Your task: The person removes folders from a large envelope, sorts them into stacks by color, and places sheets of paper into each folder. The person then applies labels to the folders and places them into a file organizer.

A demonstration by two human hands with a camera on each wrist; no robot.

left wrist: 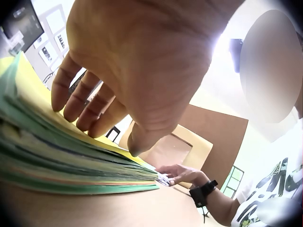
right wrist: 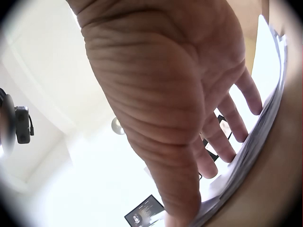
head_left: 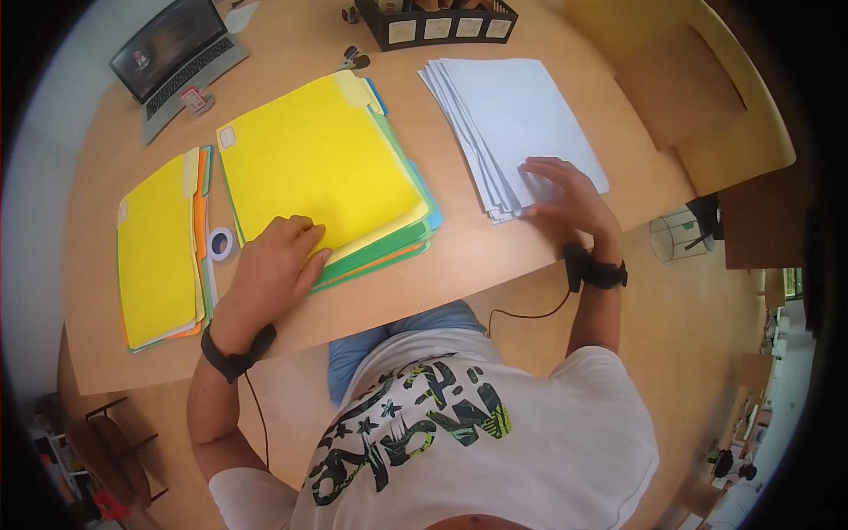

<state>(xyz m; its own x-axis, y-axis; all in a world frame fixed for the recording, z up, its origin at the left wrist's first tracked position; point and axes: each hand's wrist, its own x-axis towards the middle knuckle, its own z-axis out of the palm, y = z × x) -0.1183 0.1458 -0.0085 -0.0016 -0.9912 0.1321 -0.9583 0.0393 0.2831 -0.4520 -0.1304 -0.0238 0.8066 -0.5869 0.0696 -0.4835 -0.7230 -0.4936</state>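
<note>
My left hand (head_left: 276, 265) rests on the near edge of a thick stack of folders (head_left: 318, 150), yellow on top with green, orange and blue ones below. In the left wrist view its fingertips touch the yellow top folder (left wrist: 35, 90), and the thumb lies along the edge. To the right, my right hand (head_left: 570, 199) lies over the near right part of a stack of white paper sheets (head_left: 508, 106). The right wrist view shows its fingers extended, with the tips on the top sheet and the thumb at the stack's edge (right wrist: 265, 123). Both hands have loosely bent fingers.
Left of the big stack lie a smaller folder stack (head_left: 159, 252) and a roll of tape (head_left: 221, 243). Farther back are a laptop (head_left: 181, 66), binder clips (head_left: 355, 58) and a black organizer tray (head_left: 380, 31). A yellow chair (head_left: 760, 132) stands at the right table edge.
</note>
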